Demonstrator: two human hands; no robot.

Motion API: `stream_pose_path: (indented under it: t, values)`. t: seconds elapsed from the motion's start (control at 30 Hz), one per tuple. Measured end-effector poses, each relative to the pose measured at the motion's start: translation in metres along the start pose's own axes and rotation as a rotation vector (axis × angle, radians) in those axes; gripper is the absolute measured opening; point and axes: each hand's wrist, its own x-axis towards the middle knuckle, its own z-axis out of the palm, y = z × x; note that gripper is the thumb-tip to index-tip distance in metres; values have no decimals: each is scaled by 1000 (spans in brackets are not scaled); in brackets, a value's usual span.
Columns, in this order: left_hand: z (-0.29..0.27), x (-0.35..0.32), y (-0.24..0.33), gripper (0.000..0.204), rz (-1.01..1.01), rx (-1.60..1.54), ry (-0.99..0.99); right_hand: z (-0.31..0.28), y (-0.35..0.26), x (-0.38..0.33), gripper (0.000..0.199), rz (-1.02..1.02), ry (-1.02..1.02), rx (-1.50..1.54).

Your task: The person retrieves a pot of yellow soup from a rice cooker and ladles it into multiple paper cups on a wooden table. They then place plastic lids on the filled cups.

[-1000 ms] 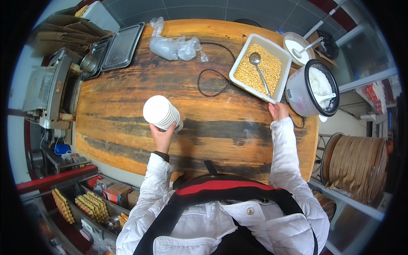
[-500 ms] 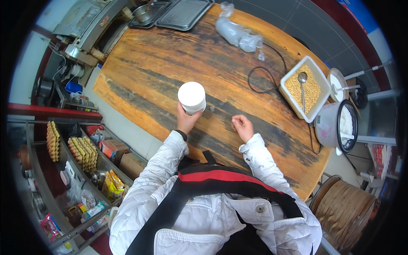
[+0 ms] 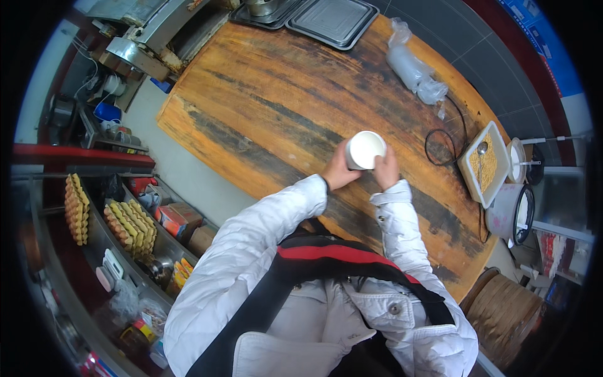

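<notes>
The left hand [image 3: 339, 168] is gripping the stack of white cups [image 3: 366, 148] from the left, the right hand [image 3: 387, 169] is touching its right side, a plastic bag [image 3: 409, 68] is lying beyond the stack, and a bean tub [image 3: 472, 181] is sitting to the stack's right

Before us, a cup [image 3: 367, 149]; behind it on our table [image 3: 245, 88], trays [image 3: 333, 24] left, bag [image 3: 409, 66] right; farther right, tub [image 3: 470, 178] holding spoon [image 3: 482, 149].
</notes>
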Motion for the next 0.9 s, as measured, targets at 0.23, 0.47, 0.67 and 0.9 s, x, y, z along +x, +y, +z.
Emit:
stream_pose_path:
  t: [0.23, 0.47, 0.67, 0.9]
  values:
    - [51, 13, 4, 104, 26, 50, -350, -67, 56, -19, 39, 226, 238, 104]
    - [22, 0, -3, 104, -177, 225, -350, -63, 58, 2, 37, 283, 147, -1]
    - [33, 3, -5, 93, -316, -495, -493, -56, 58, 22, 38, 206, 52, -38]
    - [131, 10, 26, 83, -155, -402, -621, -159, 69, -31, 49, 577, 214, 297]
